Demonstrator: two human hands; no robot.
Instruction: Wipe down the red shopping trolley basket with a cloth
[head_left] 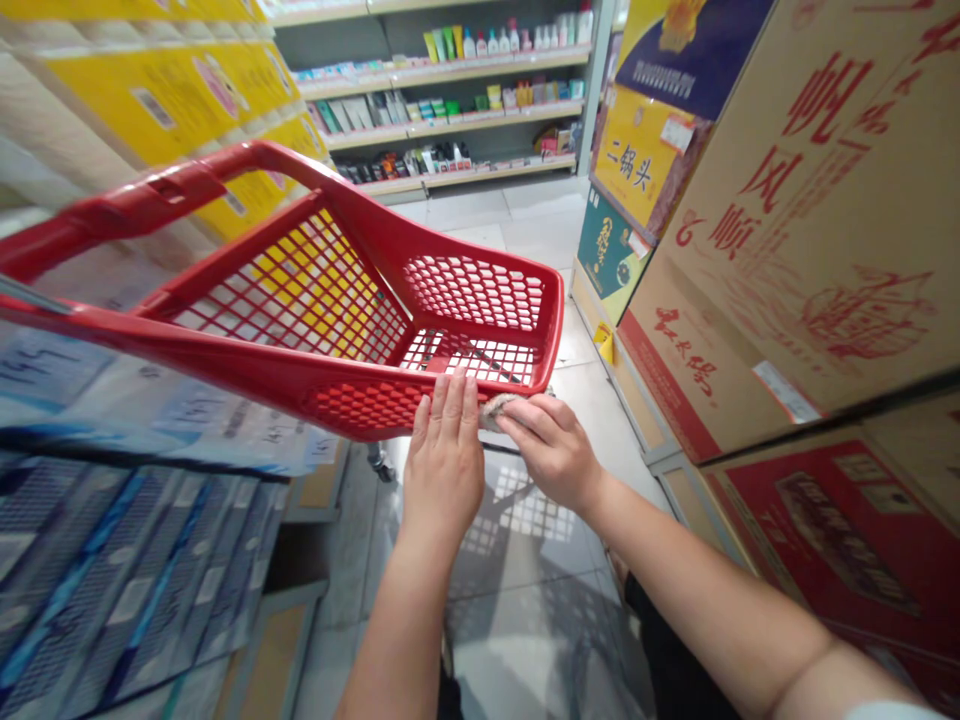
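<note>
The left hand (442,462) lies open and flat against the front rim of the red shopping-cart basket (360,405) at lower centre, steadying it while the right hand (551,450) pinches a frayed beige cord (499,408) tight there.

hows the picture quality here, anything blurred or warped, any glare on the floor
In the head view, the cart's red handle is smeared with blur, while the left hand and right hand look fairly sharp; the wide lens bends the cartons and shelves near the edges; the glossy floor tiles mirror the cart mesh.
</note>
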